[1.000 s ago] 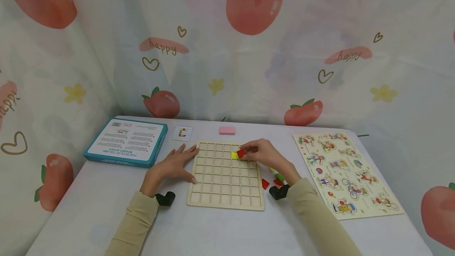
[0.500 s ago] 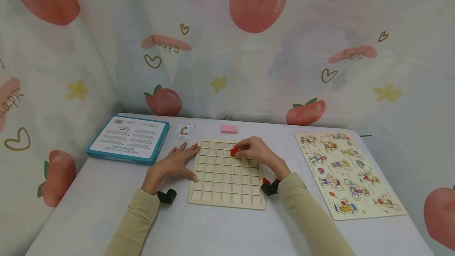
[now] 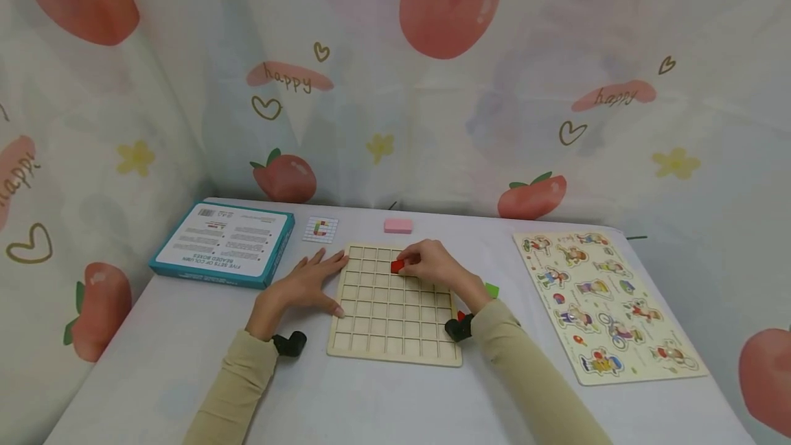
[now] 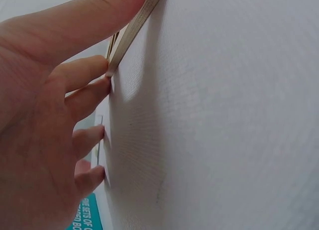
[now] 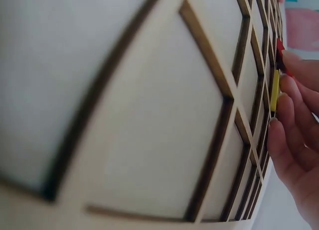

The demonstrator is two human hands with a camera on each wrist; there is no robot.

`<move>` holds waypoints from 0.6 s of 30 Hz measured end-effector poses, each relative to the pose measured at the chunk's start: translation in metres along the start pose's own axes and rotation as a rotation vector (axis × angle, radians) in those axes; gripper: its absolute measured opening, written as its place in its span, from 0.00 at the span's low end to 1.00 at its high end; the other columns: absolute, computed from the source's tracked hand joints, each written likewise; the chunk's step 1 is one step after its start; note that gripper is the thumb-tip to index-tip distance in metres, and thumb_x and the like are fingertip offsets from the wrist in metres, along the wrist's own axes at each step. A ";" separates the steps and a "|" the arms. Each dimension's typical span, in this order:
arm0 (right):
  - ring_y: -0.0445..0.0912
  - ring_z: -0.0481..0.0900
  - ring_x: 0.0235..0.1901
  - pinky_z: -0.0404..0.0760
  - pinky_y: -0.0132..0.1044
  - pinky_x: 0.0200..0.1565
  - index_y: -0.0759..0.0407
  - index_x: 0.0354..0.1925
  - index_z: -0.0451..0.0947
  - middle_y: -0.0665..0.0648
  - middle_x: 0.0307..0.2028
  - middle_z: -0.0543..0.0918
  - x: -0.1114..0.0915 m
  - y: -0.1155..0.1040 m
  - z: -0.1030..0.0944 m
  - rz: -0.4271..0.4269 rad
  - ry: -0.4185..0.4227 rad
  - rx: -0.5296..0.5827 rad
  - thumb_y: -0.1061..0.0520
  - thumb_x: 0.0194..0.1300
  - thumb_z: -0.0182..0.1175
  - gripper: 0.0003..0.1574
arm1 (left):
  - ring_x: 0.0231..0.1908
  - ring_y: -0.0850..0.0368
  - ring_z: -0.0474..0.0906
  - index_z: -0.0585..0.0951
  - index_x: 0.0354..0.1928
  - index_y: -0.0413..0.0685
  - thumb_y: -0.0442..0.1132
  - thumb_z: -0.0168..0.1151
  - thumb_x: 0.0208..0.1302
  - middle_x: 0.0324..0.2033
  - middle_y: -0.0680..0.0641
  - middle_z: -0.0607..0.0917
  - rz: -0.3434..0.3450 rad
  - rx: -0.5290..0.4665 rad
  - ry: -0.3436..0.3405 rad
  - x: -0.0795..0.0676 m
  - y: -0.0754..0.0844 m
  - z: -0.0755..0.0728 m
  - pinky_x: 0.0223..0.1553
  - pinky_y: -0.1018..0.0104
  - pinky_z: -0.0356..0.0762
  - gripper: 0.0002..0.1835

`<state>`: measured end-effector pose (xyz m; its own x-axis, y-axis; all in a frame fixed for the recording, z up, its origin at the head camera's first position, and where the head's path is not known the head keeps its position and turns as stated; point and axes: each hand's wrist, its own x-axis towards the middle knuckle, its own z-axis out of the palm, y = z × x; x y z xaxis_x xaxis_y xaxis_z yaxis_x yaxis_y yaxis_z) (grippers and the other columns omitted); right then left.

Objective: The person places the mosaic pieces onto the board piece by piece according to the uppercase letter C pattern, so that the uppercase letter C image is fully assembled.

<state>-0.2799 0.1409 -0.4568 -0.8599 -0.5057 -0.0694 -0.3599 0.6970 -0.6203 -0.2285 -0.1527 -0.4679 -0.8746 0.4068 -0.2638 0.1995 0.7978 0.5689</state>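
Observation:
A wooden grid board (image 3: 395,356) lies flat in front of me. At its left edge rests my left hand (image 3: 301,288), fingers spread, thumb and forefinger touching the side; the left wrist view shows the thumb (image 4: 84,23) against the board's edge. My right hand (image 3: 432,263) pinches a small red square tile (image 3: 397,266) between thumb and fingertips, right at a cell in the upper part of the grid. Beside it, in the right wrist view, a yellow tile (image 5: 275,89) sits at the grid under the fingers; the hand hides it in the head view.
Behind the board are a pattern card (image 3: 321,229) and a pink block (image 3: 398,226). A teal box (image 3: 222,242) lies left, a picture puzzle board (image 3: 608,307) right. A green tile (image 3: 491,290) and a red piece (image 3: 461,316) show around my right wrist.
My right hand has moved left over the board with the red tile, now covering the yellow tile in the head view. A green tile shows beyond the right wrist. The left hand stays at the edge.

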 end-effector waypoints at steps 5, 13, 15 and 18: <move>0.41 0.77 0.33 0.79 0.32 0.38 0.63 0.49 0.87 0.53 0.34 0.86 0.000 -0.003 0.002 -0.002 -0.006 -0.024 0.58 0.64 0.72 0.16 | 0.82 0.39 0.34 0.59 0.81 0.51 0.54 0.82 0.49 0.82 0.49 0.53 0.000 -0.001 -0.001 -0.001 0.000 0.000 0.80 0.38 0.31 0.60; 0.42 0.77 0.33 0.79 0.33 0.38 0.64 0.50 0.86 0.53 0.34 0.85 -0.002 0.000 0.003 -0.043 0.003 -0.044 0.60 0.63 0.72 0.17 | 0.82 0.38 0.34 0.59 0.81 0.51 0.54 0.83 0.48 0.82 0.49 0.53 0.001 0.002 0.002 0.000 0.000 0.000 0.80 0.38 0.31 0.60; 0.42 0.79 0.35 0.80 0.34 0.41 0.63 0.51 0.86 0.53 0.35 0.86 -0.004 0.001 0.002 -0.042 0.006 -0.031 0.61 0.64 0.70 0.16 | 0.82 0.39 0.34 0.59 0.81 0.52 0.54 0.83 0.48 0.82 0.49 0.53 -0.004 0.003 0.003 0.000 0.000 0.000 0.80 0.38 0.31 0.60; 0.43 0.81 0.38 0.83 0.38 0.45 0.62 0.51 0.87 0.53 0.37 0.87 -0.008 0.004 0.000 -0.044 0.022 -0.007 0.62 0.65 0.69 0.15 | 0.82 0.40 0.33 0.59 0.81 0.53 0.55 0.83 0.48 0.82 0.49 0.53 -0.013 0.006 0.000 0.000 0.001 0.000 0.80 0.39 0.31 0.61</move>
<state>-0.2745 0.1482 -0.4586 -0.8507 -0.5250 -0.0249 -0.4002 0.6777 -0.6169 -0.2283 -0.1523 -0.4674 -0.8773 0.3961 -0.2711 0.1905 0.8058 0.5608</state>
